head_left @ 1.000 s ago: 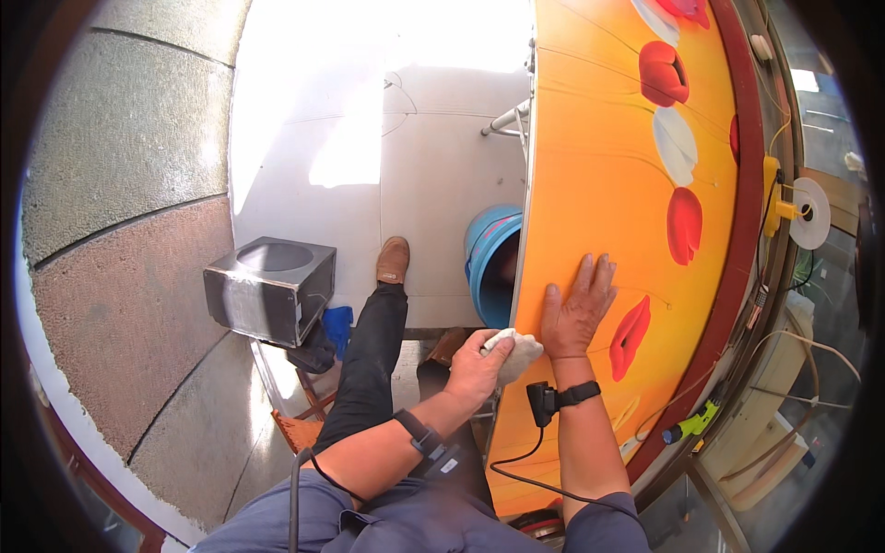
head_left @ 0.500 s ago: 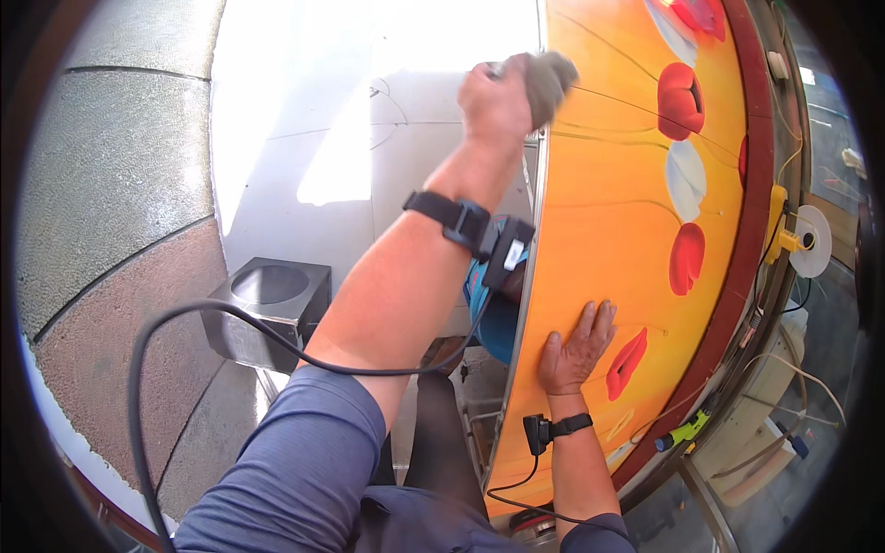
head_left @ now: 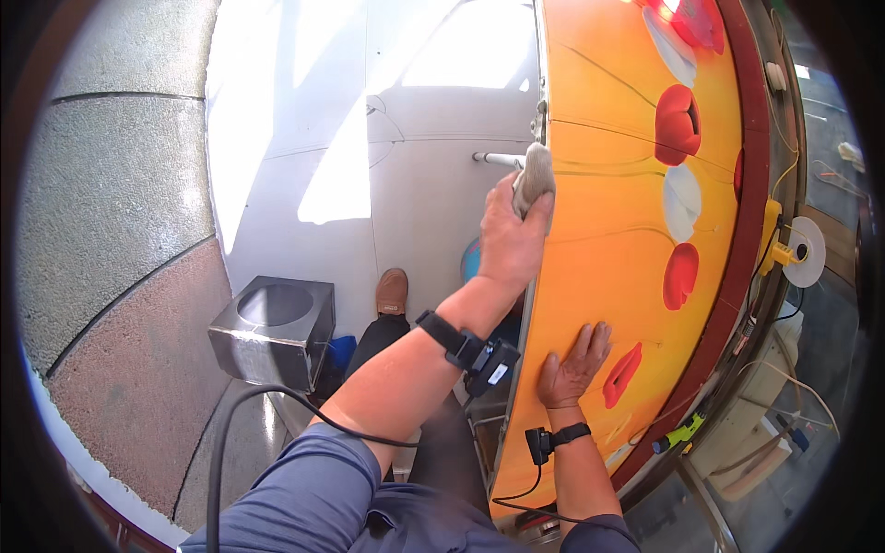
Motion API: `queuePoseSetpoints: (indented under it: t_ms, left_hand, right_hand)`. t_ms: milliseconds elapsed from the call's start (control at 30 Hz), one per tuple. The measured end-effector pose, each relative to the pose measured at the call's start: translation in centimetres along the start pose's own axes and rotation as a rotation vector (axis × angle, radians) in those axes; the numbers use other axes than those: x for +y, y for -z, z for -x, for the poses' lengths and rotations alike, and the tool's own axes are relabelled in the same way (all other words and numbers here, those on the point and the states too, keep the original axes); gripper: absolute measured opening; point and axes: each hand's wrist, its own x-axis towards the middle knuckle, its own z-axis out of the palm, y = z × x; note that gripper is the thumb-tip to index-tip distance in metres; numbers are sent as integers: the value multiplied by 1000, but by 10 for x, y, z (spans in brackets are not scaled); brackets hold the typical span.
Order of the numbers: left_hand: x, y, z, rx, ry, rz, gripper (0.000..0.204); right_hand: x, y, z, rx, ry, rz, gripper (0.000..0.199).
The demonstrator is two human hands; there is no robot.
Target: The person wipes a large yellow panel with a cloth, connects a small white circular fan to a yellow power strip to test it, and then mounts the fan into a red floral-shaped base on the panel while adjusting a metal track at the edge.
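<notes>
My left hand [head_left: 512, 232] is closed round a folded greyish-beige rag [head_left: 534, 177], its thumb pressed on the cloth. The rag lies against the left metal edge [head_left: 540, 97] of a glossy orange panel [head_left: 599, 267] printed with red and white flowers. Palm down, with fingers spread, my right hand [head_left: 573, 370] rests flat on the panel's near part. Each wrist wears a black strap with a small cabled box.
A black box [head_left: 272, 327] with a round opening stands at the left on the pale floor [head_left: 433, 184]. A brown shoe [head_left: 392, 292] shows beside it. Beyond the panel's dark red border [head_left: 737, 276] are cords, a yellow plug [head_left: 784, 253] and a white disc [head_left: 808, 249].
My left hand has come nearer along the panel's left edge with the rag. My right hand stays flat on the panel. A brown shoe now shows clearly on the floor.
</notes>
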Motion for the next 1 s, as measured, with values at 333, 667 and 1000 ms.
queuePoseSetpoints:
  t_ms: [333,667,1000]
  left_hand:
    - [18,23,-29,85,-78,-156,38]
    - [69,14,-129,-15,-41,112,46]
    - [112,-23,-160,62,70,12,43]
  right_hand:
    - [1,2,-3,-57,-18,32,74]
    - [5,27,-7,-243,2,-11,77]
    - [6,117,-132,-504,19,-119,61]
